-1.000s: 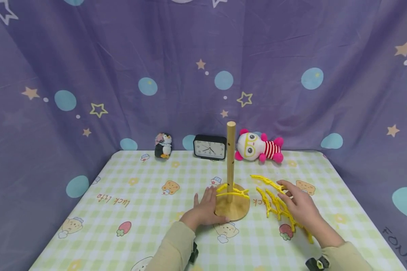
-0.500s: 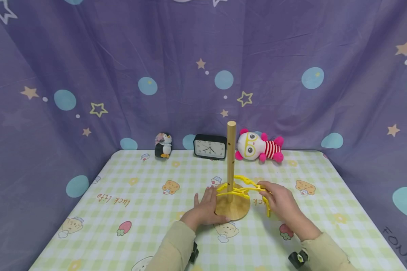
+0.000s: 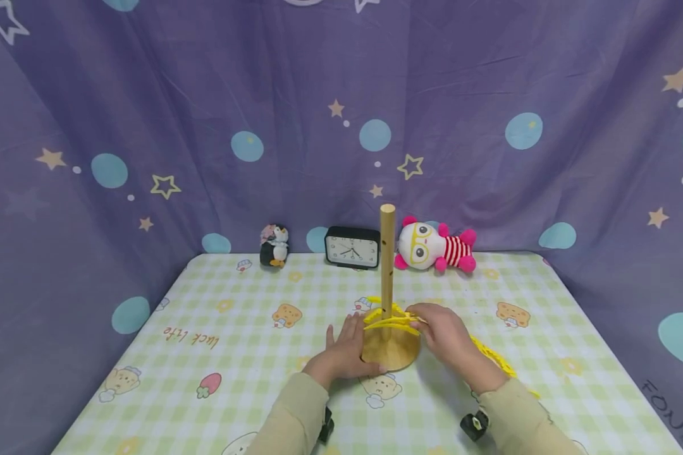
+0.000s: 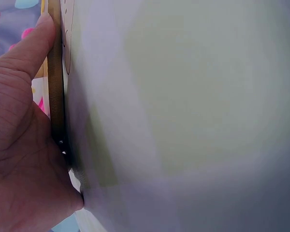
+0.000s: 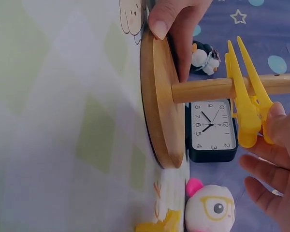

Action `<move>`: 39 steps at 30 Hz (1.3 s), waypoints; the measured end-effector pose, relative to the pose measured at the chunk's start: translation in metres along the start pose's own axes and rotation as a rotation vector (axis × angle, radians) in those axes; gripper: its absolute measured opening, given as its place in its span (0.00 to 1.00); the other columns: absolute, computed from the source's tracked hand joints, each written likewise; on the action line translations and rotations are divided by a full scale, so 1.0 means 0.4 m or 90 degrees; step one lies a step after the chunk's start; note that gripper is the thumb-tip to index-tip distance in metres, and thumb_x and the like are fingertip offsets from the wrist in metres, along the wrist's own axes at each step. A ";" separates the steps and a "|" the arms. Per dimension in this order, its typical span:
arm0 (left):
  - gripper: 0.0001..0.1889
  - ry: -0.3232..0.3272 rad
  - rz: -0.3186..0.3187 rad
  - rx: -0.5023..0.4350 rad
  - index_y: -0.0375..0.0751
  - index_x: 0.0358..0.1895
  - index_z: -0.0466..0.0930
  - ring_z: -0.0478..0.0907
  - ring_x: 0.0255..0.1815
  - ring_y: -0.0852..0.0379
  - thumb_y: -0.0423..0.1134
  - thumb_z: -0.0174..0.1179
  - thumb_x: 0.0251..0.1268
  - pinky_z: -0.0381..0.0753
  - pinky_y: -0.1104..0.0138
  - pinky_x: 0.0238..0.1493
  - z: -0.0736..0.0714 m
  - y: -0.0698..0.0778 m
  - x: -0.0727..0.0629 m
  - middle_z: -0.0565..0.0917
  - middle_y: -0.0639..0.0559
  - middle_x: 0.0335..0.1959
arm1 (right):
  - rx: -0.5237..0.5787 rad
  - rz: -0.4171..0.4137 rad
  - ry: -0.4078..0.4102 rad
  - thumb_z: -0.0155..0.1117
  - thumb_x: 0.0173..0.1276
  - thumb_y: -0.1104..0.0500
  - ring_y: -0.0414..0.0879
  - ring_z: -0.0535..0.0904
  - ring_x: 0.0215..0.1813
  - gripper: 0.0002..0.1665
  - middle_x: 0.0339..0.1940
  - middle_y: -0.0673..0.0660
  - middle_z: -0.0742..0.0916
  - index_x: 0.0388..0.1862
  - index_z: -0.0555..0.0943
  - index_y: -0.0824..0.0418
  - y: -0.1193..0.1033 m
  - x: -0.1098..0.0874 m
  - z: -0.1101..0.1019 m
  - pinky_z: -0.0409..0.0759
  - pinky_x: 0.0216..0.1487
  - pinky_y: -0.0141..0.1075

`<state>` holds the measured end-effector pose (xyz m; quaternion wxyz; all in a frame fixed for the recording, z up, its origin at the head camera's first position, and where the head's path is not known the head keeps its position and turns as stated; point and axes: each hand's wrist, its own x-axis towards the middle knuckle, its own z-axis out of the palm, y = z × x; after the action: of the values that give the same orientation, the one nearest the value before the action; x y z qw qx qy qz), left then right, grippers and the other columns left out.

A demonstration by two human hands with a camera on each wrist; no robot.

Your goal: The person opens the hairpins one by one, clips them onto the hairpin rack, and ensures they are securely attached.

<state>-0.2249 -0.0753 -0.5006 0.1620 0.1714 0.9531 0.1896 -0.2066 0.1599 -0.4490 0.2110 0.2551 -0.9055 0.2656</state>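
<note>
A wooden stand, with an upright post point(image 3: 387, 259) on a round base point(image 3: 395, 354), stands at the middle of the table. My left hand point(image 3: 344, 357) holds the base at its left rim, thumb along the front edge and fingers reaching back. To the right of the post, my right hand point(image 3: 445, 333) pinches a yellow plastic branch-shaped piece point(image 5: 249, 116) between thumb and fingers. Its long pointed prongs overlap the post in the right wrist view. Low on the post, yellow branch pieces point(image 3: 395, 322) cross in the head view. The right fingers partly hide the pinched end.
More yellow pieces point(image 3: 494, 357) lie on the checked tablecloth point(image 3: 250, 392), partly behind the right forearm. Along the back edge sit a penguin figure point(image 3: 274, 245), a black-framed clock point(image 3: 352, 247) and a plush toy point(image 3: 432, 245). A purple curtain point(image 3: 296, 76) hangs behind.
My right hand has moved left from the loose yellow pieces to the post, bringing one yellow piece along. My left hand has stayed at the base.
</note>
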 end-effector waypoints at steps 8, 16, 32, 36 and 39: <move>0.62 -0.010 0.007 -0.007 0.36 0.78 0.34 0.28 0.79 0.49 0.68 0.62 0.54 0.22 0.44 0.71 -0.013 0.005 -0.013 0.34 0.44 0.80 | 0.051 0.061 -0.086 0.66 0.66 0.62 0.56 0.81 0.54 0.17 0.51 0.59 0.86 0.54 0.82 0.63 -0.002 -0.004 0.010 0.76 0.57 0.51; 0.63 -0.009 -0.002 -0.010 0.37 0.78 0.34 0.27 0.79 0.50 0.69 0.63 0.53 0.21 0.44 0.71 -0.013 0.006 -0.014 0.33 0.45 0.79 | 0.066 0.080 -0.129 0.67 0.67 0.53 0.59 0.70 0.67 0.38 0.69 0.61 0.74 0.73 0.66 0.62 -0.005 -0.039 -0.020 0.67 0.66 0.55; 0.63 -0.015 -0.013 -0.016 0.39 0.79 0.34 0.27 0.79 0.51 0.70 0.63 0.51 0.19 0.46 0.71 -0.012 0.009 -0.011 0.32 0.47 0.79 | 0.005 0.192 -0.156 0.66 0.67 0.59 0.63 0.71 0.66 0.30 0.65 0.63 0.77 0.67 0.72 0.62 0.094 -0.178 -0.151 0.70 0.60 0.60; 0.64 -0.012 -0.008 -0.019 0.38 0.79 0.34 0.26 0.79 0.51 0.70 0.63 0.51 0.19 0.46 0.71 -0.009 0.007 -0.008 0.32 0.47 0.79 | -0.020 0.209 -0.169 0.69 0.63 0.59 0.64 0.72 0.64 0.32 0.63 0.64 0.78 0.66 0.73 0.63 0.118 -0.211 -0.170 0.71 0.59 0.61; 0.64 -0.011 -0.006 -0.014 0.38 0.79 0.34 0.26 0.79 0.51 0.71 0.63 0.51 0.20 0.45 0.71 -0.004 0.004 -0.004 0.32 0.47 0.79 | -0.033 0.218 -0.179 0.72 0.60 0.58 0.65 0.72 0.63 0.34 0.62 0.65 0.79 0.65 0.73 0.64 0.130 -0.232 -0.180 0.71 0.58 0.61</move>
<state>-0.2235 -0.0752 -0.4982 0.1732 0.1663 0.9503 0.1980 -0.1463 0.2725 -0.4610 0.0407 0.1263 -0.9627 0.2358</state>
